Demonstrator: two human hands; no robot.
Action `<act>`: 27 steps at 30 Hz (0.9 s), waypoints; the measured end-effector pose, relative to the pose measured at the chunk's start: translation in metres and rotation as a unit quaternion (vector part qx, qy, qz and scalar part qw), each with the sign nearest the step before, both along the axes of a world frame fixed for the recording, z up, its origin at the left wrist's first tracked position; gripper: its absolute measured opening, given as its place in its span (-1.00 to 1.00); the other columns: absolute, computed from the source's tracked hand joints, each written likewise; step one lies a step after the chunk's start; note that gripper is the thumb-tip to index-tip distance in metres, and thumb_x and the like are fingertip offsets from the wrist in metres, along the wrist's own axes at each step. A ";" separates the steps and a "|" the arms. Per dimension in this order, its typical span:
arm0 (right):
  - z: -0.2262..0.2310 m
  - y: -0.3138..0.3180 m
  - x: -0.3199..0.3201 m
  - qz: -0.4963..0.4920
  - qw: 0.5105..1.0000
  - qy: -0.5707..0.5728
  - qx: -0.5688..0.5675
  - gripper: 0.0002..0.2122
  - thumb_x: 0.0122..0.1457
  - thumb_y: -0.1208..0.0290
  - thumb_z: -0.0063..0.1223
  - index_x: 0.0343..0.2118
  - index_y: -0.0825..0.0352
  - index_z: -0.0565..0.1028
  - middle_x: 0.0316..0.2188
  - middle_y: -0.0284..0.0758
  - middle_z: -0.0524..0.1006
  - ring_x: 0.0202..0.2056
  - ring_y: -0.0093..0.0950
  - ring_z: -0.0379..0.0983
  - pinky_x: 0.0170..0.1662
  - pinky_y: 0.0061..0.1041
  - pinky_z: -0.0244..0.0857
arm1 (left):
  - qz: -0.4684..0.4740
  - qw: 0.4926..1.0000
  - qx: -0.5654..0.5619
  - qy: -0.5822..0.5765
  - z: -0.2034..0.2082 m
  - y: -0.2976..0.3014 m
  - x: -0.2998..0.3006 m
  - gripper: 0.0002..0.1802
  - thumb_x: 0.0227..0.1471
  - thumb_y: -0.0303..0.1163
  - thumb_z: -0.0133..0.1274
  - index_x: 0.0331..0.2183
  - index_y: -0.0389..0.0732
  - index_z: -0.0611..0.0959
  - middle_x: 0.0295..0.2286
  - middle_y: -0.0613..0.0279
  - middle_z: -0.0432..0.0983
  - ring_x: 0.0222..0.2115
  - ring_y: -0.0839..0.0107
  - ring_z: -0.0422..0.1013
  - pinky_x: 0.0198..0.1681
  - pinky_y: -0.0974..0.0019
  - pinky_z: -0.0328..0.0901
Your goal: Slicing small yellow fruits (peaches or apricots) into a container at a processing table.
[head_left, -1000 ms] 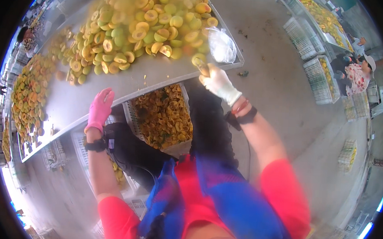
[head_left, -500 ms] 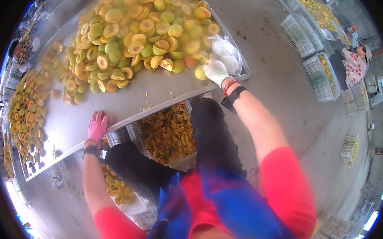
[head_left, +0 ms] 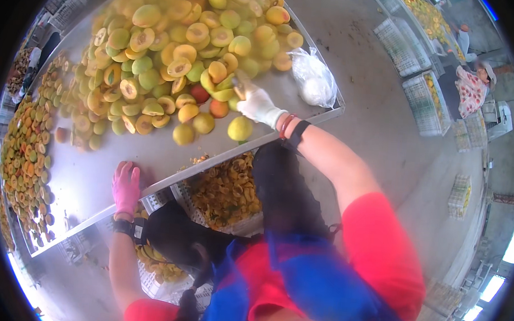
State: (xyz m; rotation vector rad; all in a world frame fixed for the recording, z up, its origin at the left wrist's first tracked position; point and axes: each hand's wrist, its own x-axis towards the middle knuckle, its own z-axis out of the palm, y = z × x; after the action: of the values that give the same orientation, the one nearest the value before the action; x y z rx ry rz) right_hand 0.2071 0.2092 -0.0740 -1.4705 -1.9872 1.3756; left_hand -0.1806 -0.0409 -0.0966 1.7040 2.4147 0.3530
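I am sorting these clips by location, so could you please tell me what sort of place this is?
Probably a fruit-processing workshop: a long metal table heaped with halved fruit, crates of cut pieces beneath it, stacked crates on a concrete floor, and gloved hands at work.

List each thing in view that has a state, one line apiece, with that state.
Left hand: pink glove, flat on the metal table, holding nothing.
Right hand: white glove, in the fruit pile.
Fruit pile: partly halved, partly whole.
Plastic bag: lying on the table.
Crate: filled with cut pieces.
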 end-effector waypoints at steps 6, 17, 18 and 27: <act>0.006 -0.007 -0.023 0.063 0.993 0.095 0.019 -0.26 0.00 0.47 0.01 0.34 0.03 0.13 -0.21 -0.08 0.60 -0.22 -0.19 0.58 -0.15 -0.32 0.44 | 0.002 1.000 -0.007 -0.019 0.001 0.008 0.003 -0.59 0.19 -0.15 0.06 -0.03 -0.19 0.60 0.10 0.08 0.40 0.10 0.02 0.31 0.16 0.10 0.22; 0.043 0.132 0.064 -0.127 0.954 -0.071 0.260 -0.56 0.14 0.26 0.06 0.11 0.19 0.45 -0.32 -0.10 0.62 -0.31 -0.15 0.57 -0.18 -0.26 0.42 | 0.003 1.000 -0.011 -0.012 0.005 0.001 -0.001 -0.63 0.15 -0.22 0.10 -0.05 -0.17 0.61 0.07 0.11 0.43 0.08 0.02 0.32 0.15 0.08 0.22; 0.044 0.146 0.073 -0.139 0.956 -0.098 0.241 -0.56 0.14 0.23 0.06 0.10 0.20 0.45 -0.34 -0.12 0.62 -0.32 -0.18 0.57 -0.19 -0.26 0.41 | 0.004 1.000 -0.005 -0.017 0.006 0.003 0.001 -0.64 0.14 -0.23 0.10 -0.06 -0.18 0.61 0.07 0.10 0.43 0.07 0.02 0.33 0.15 0.07 0.22; 0.019 0.264 0.082 -0.146 0.969 -0.112 0.168 -0.50 0.11 0.17 0.03 0.12 0.26 0.42 -0.07 0.01 0.55 -0.03 -0.05 0.46 0.06 -0.25 0.31 | -0.012 0.999 0.014 -0.032 0.000 0.002 -0.002 -0.63 0.08 -0.31 0.13 -0.06 -0.22 0.59 0.06 0.03 0.43 0.09 -0.01 0.31 0.17 0.06 0.20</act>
State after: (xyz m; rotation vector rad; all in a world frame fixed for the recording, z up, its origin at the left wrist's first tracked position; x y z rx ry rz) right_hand 0.2895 0.4734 -0.0548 -1.7236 -1.9128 0.7392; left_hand -0.1824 -0.0389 -0.0968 1.7051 2.3518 0.4324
